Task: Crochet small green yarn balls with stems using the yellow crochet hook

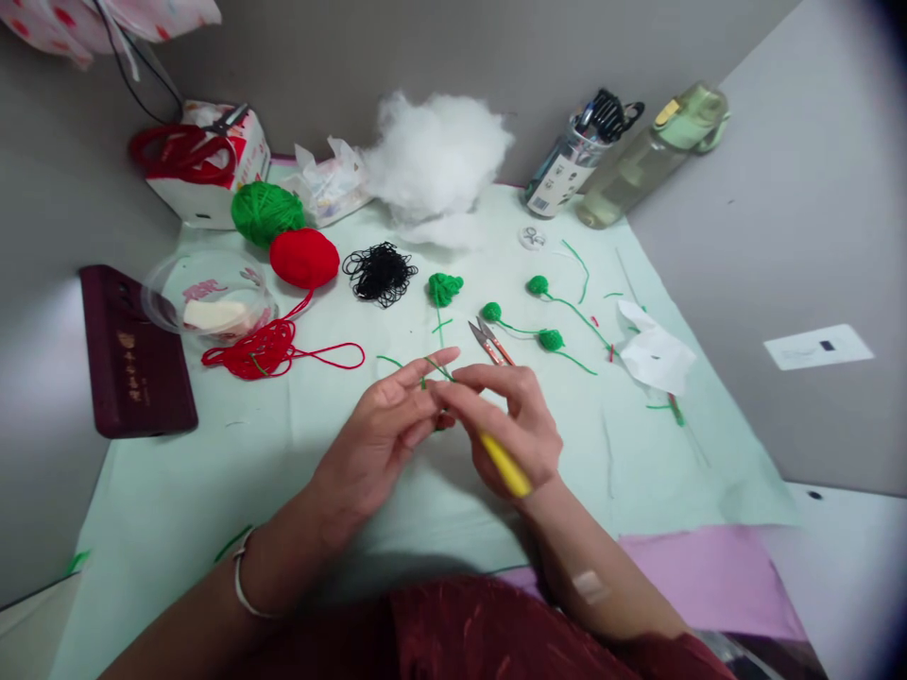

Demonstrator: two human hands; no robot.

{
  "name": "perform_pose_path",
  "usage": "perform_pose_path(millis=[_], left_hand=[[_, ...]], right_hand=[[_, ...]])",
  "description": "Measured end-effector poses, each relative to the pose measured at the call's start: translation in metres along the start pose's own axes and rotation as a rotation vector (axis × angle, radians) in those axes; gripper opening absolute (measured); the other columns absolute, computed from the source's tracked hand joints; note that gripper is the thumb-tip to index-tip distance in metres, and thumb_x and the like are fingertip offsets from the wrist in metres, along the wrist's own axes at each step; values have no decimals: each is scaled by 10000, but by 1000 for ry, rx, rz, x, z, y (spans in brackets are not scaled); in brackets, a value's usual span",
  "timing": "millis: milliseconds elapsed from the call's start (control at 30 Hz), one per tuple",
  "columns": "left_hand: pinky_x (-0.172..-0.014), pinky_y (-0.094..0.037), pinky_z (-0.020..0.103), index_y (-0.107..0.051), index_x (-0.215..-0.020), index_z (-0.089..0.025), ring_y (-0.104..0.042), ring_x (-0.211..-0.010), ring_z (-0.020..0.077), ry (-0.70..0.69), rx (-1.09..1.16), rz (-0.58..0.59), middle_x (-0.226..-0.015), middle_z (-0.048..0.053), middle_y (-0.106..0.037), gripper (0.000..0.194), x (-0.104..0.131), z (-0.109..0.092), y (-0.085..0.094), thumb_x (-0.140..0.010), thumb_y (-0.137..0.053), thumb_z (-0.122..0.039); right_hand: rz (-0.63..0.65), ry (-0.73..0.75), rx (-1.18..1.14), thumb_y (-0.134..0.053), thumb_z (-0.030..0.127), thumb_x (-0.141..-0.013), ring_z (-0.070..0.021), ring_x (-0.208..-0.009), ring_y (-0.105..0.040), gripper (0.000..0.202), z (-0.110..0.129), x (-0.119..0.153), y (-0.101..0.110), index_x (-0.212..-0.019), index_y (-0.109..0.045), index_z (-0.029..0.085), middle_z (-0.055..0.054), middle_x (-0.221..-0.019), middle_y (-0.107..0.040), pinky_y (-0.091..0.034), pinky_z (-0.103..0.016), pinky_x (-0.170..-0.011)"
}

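Note:
My left hand (pixel 386 425) pinches a small piece of green yarn (pixel 440 368), mostly hidden by the fingers, with one finger stretched toward the right. Against it, my right hand (pixel 506 416) grips a tool with a yellow handle (pixel 504 465); its tip is hidden at the yarn. Just beyond the hands lie small scissors (pixel 490 342). A green crocheted piece (pixel 445 289) is behind them, and small green balls with yarn tails, one of them a ball (pixel 550 340), lie to the right.
Red yarn (pixel 304 258), green yarn (pixel 266 213), a black cord tangle (pixel 381 274) and a clear tub (pixel 205 307) are at left. White stuffing (pixel 439 156) sits at the back, a pen holder (pixel 563 170) and a bottle (pixel 638 170) at back right. White paper (pixel 656 351) lies right.

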State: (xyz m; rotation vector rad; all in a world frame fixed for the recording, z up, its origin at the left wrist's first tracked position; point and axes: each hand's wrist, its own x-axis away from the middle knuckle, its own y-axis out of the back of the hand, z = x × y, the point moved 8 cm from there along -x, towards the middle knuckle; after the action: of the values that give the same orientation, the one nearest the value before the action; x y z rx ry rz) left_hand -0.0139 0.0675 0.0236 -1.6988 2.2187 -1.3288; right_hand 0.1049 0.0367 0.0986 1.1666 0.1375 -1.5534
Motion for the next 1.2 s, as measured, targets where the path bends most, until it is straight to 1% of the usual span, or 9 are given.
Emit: perform_pose_path(millis=[100, 200, 367, 500, 600, 733, 867, 1067, 1200], left_hand=[[-784, -503, 217, -820, -1181, -177, -269, -506, 51, -12, 43, -7, -489, -129, -328, 351, 0, -6, 3, -836, -841, -237], [-758, -487, 208, -822, -1177, -195, -323, -530, 48, -106, -28, -13, -584, -90, -492, 337, 1, -14, 2, -840, -819, -207], [-549, -349, 183, -807, -1208, -231, -459, -648, 67, -203, -100, -85, -807, -36, -640, 433, 2, -14, 3, -783, -874, -181], [-565, -382, 186, -810, -1194, -195, -291, -523, 48, -80, 17, -33, -620, -90, -480, 427, -2, -3, 0, -773, -881, -190], [-771, -521, 227, -835, -1126, -160, -265, -501, 36, 21, 116, 16, -568, -109, -404, 307, -4, 2, -1, -827, -848, -228], [-835, -509, 216, -847, -1091, -214, -504, -643, 58, -79, 39, -26, -724, -47, -600, 275, -3, -7, 5, -818, -838, -179], [-880, -486, 222, -834, -1130, -261, -644, -895, 111, -164, -76, -23, -878, -22, -704, 327, 0, -12, 3, -810, -877, -202], [-831, -483, 233, -838, -1122, -231, -586, -837, 110, -152, -89, -63, -859, -20, -674, 332, 0, -15, 6, -793, -868, -193], [-822, -477, 221, -834, -1125, -235, -578, -835, 104, -179, -115, -87, -859, -22, -656, 324, 1, -16, 9, -805, -853, -193]], right_hand=[[-139, -252, -347, -572, 214, -1064, -175, -758, -697, 220, -22, -4, 7, -1110, -780, 273, -36, -926, -758, -600, -356, -678], [-159, -401, -577, -602, 298, -1058, -165, -700, -660, 201, -34, -5, -2, -1000, -787, 245, -44, -891, -746, -561, -326, -584], [-63, -300, -428, -619, 209, -1045, -176, -798, -712, 200, -23, -6, -9, -1113, -798, 268, -55, -990, -790, -600, -338, -662], [-5, -89, -95, -654, 136, -1005, -209, -955, -742, 286, -4, -5, -4, -1190, -794, 303, -67, -1093, -787, -634, -370, -774], [-68, -236, -237, -612, 182, -1039, -191, -854, -728, 224, -20, -5, 3, -1116, -800, 277, -51, -983, -782, -623, -375, -760], [-106, -499, -615, -639, 332, -1044, -150, -686, -661, 191, -45, -3, -6, -986, -797, 240, -36, -894, -755, -585, -324, -623], [-42, -544, -692, -691, 331, -1016, -147, -724, -688, 151, -48, -2, -16, -983, -806, 237, -38, -930, -783, -597, -314, -657], [-61, -645, -775, -648, 398, -1035, -150, -699, -708, 234, -54, 0, -15, -943, -739, 203, -48, -905, -778, -618, -314, -648], [-67, -535, -656, -576, 323, -1075, -152, -723, -709, 212, -44, -3, -8, -972, -726, 212, -48, -923, -769, -614, -319, -652]])
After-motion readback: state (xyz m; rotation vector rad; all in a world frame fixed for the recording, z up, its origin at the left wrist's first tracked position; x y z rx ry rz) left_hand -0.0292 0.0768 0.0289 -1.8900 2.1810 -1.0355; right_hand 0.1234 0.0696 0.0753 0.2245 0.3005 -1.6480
